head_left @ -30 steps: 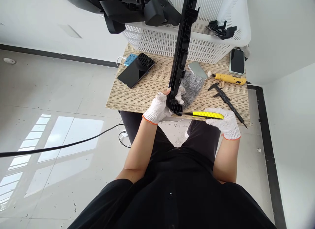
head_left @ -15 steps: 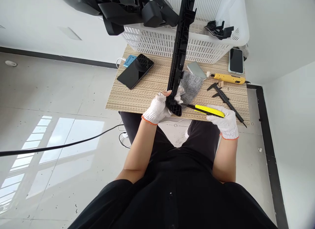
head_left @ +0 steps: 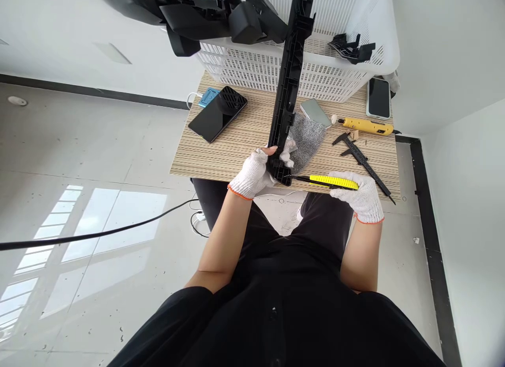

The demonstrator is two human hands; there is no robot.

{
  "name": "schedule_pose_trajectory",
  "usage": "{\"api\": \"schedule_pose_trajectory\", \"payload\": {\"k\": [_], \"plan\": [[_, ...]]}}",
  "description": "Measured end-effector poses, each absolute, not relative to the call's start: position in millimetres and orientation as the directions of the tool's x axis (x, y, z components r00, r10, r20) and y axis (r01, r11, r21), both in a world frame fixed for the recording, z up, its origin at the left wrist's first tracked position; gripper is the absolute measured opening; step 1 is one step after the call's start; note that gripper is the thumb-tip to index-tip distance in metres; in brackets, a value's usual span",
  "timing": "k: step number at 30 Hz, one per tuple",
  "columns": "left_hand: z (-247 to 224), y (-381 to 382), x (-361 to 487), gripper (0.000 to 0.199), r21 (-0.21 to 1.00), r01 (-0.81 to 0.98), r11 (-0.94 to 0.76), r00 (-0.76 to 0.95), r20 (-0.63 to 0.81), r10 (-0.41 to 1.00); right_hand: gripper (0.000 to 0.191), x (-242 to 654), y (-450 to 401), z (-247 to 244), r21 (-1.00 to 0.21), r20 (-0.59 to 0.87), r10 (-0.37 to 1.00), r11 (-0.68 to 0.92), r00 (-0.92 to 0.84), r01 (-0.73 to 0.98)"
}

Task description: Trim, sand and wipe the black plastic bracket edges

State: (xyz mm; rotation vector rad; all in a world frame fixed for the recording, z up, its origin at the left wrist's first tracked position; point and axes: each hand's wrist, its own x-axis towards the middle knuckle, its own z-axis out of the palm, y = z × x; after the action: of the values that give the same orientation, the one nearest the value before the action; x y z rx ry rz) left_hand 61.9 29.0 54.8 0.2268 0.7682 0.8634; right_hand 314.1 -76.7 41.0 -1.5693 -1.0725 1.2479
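My left hand [head_left: 254,172], in a white fingerless glove, is closed around the lower end of a long black plastic part [head_left: 287,88]. The part slants up over the table towards the basket. My right hand [head_left: 361,193], also gloved, grips a yellow and black tool [head_left: 333,182]. The thin tip of the tool points left and meets the ribbed lower end of the part. Just right of the part lies a grey cloth [head_left: 307,141].
A white basket [head_left: 331,78] holding black parts [head_left: 353,49] stands behind. On the table [head_left: 221,159] lie a black phone [head_left: 218,113], a yellow rotary tool [head_left: 366,126], a caliper [head_left: 363,162], another phone [head_left: 377,98] and a grey-green flat object [head_left: 314,112].
The yellow tool's tip has dropped slightly, from the part's right side to its lower end, and the tool lies a little flatter. My left hand has barely moved.
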Motion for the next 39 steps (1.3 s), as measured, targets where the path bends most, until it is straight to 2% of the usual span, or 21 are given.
{"api": "schedule_pose_trajectory", "payload": {"k": [4,8,14,20,27,31,36,39], "plan": [[53.8,29.4,61.6,0.028,0.475,-0.598,0.646,0.459,-0.458,0.761,0.051,312.4,-76.3,42.7,-0.956,-0.256,0.951,-0.276,0.176,0.102],[47.6,34.5,63.6,0.023,0.473,-0.604,0.641,0.459,-0.451,0.765,0.052,310.2,-69.8,39.7,-0.964,-0.26,0.936,-0.266,0.238,-0.007],[54.3,50.8,69.0,0.029,0.454,-0.532,0.714,0.53,-0.479,0.7,0.041,299.7,-42.1,34.9,-0.986,-0.168,0.906,-0.162,0.387,-0.048],[64.8,48.2,67.7,0.032,0.419,-0.541,0.729,0.553,-0.476,0.684,0.033,292.7,-32.4,33.7,-0.984,-0.167,0.898,-0.128,0.406,-0.121],[57.1,52.4,66.4,0.041,0.412,-0.51,0.755,0.575,-0.49,0.655,0.041,296.5,-37.3,33.8,-0.982,-0.186,0.941,-0.183,0.282,-0.038],[61.1,53.3,67.7,0.055,0.389,-0.534,0.75,0.579,-0.478,0.66,0.05,287.3,-31.4,34.6,-0.985,-0.166,0.96,-0.172,0.226,0.005],[66.9,49.1,70.5,0.06,0.428,-0.563,0.707,0.519,-0.484,0.705,0.051,272.3,-25.3,29.8,-0.986,-0.078,0.933,-0.125,0.351,0.113],[65.3,45.8,72.5,0.059,0.458,-0.572,0.68,0.473,-0.493,0.73,0.051,270.6,-27.0,28.2,-0.985,-0.106,0.951,-0.141,0.292,0.102]]}}
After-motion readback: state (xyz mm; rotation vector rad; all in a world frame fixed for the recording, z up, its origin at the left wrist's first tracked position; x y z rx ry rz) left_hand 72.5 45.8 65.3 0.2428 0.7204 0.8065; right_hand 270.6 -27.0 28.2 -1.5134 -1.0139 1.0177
